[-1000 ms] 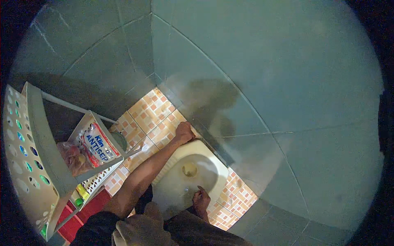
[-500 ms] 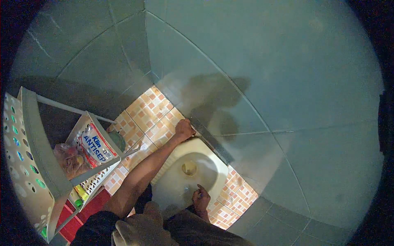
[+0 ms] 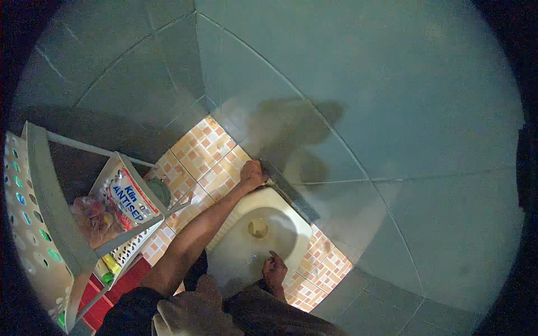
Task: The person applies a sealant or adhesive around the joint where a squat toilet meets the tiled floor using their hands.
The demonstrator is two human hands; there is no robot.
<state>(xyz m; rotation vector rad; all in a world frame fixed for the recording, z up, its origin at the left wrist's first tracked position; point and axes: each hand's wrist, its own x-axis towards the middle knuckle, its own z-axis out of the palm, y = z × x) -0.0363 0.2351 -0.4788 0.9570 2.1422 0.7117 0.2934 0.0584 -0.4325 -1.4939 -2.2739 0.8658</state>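
Note:
Below me is a cream-coloured squat toilet, with shallow water in its basin and a round drain hole at the far end. My left arm reaches across the floor beside it. Past the toilet's far rim, by the foot of the wall, my left hand is closed with its knuckles up. Whatever its fingers press on or hold is hidden beneath it. My right hand hovers low over the near right side of the basin, fingers loosely bent and apart, with nothing visible in it.
At left stands a pale plastic rack with perforated shelves, holding a printed white pouch, a clear bag of brownish things and a yellow bottle. Something red sits below. Blue-grey walls enclose the patterned tile floor.
My left hand has shifted very slightly along the foot of the wall, still closed. My right hand stays over the basin.

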